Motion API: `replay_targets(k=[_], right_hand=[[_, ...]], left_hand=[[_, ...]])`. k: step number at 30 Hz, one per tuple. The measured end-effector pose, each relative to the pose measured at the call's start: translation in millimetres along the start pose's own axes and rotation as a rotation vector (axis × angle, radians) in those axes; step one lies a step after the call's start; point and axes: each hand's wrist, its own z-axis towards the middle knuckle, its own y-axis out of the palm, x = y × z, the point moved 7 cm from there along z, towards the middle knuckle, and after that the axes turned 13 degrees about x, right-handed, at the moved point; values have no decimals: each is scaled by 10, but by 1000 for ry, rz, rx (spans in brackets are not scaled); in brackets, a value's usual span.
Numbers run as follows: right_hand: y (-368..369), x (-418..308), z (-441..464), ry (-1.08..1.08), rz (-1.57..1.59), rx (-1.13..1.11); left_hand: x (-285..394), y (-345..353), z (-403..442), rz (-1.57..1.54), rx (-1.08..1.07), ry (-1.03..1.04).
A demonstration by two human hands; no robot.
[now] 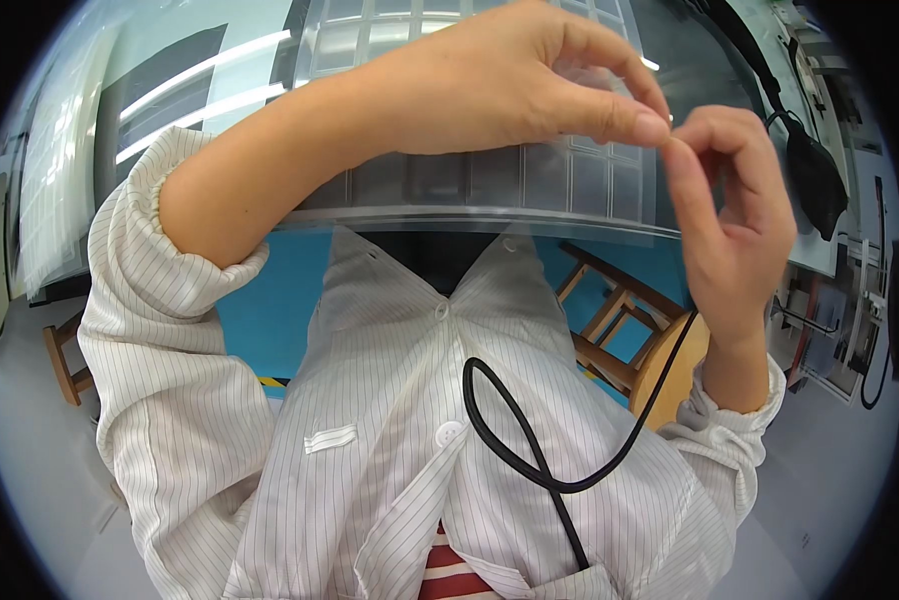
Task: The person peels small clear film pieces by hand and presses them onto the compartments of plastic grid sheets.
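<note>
Pinching thumb against forefinger, the left hand (pixel 515 85) meets the right hand (pixel 735 200), whose grip is likewise pressed together; whatever sits between them is too small to tell. Below lies a clear compartment tray (pixel 545 185). Should either grip slacken, anything held could fall and be lost there, while the black cable (pixel 560 488), looping near the right wrist, might snag and jerk that hand.

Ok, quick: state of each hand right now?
Left hand: closed in a pinch; whether it holds anything cannot be told.
Right hand: also pinched closed, right by the left; anything held cannot be made out.
</note>
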Motion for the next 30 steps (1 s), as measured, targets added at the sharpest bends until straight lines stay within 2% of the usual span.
replay_targets(k=[2, 4, 6, 8, 9, 11, 13, 16, 19, 21, 23, 25, 26, 28, 30], right_hand=[[126, -102, 1, -150, -31, -136], [141, -95, 16, -145, -46, -142], [130, -49, 28, -47, 25, -103], [184, -6, 30, -4, 62, -39], [171, 31, 29, 40, 101, 28], [199, 49, -18, 32, -19, -51], [274, 59, -85, 40, -177, -172], [252, 0, -107, -10, -224, -213], [280, 54, -168, 34, -177, -288], [291, 33, -191, 55, -137, -301], [303, 10, -181, 74, -95, -316], [232, 94, -149, 300, 100, -192], [228, 50, -92, 272, 237, -84], [228, -19, 34, 192, 336, -44], [245, -10, 124, 109, 276, 17]], left_hand=[[37, -21, -21, 160, -35, 28], [21, -24, -29, 142, -43, 72], [42, 34, -74, 119, -56, 115], [281, 108, -210, 897, 164, 575], [290, 48, -180, 895, 166, 578], [61, -235, -26, 280, 154, 88], [51, -278, -56, 243, 222, 66], [51, -353, -65, 265, 305, 19], [-2, -326, -32, 371, 205, 58], [-54, -267, -19, 242, 163, -3], [-13, -234, -25, 246, 164, 32], [66, -182, -54, 251, 165, 70], [92, -140, -70, 229, 131, 32], [99, -58, -114, 209, 88, -6], [220, -29, -167, 206, 114, 169]])
